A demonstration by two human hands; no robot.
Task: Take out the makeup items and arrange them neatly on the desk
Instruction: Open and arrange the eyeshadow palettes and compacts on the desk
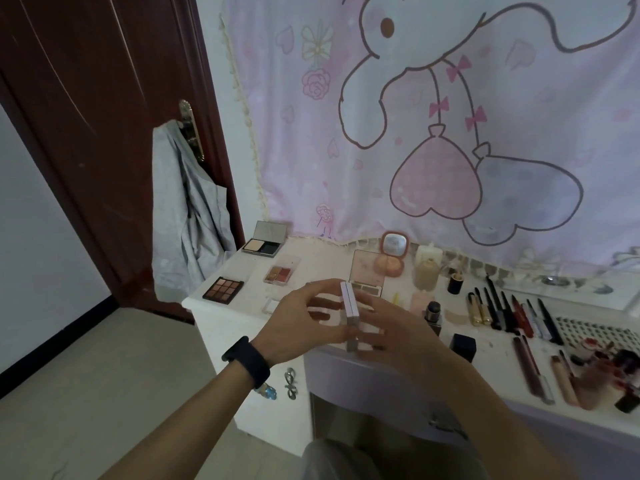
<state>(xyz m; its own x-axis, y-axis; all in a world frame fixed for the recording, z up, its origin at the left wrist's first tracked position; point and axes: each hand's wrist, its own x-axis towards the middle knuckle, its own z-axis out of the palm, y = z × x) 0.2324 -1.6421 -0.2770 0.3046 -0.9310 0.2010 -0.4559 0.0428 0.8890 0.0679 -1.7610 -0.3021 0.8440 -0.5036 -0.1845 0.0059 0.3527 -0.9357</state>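
A pale pink closed compact (350, 303) stands on edge in the air above the white desk (221, 299), held between both hands. My left hand (301, 323) grips its left face and my right hand (384, 327) grips its right face. On the desk lie a brown eyeshadow palette (222, 290), a small red-toned palette (280, 274), an open powder compact (263, 244), an open pink palette (367, 276) and a round blush compact (391, 258). To the right lies a row of pencils and tubes (509, 310).
A dark red door (104, 109) with a grey garment (187, 216) on its handle stands left of the desk. A pink cartoon cloth (433, 116) hangs behind. A white basket (592, 332) and more lip items (568, 375) crowd the right end. Bottles (426, 271) stand at the back.
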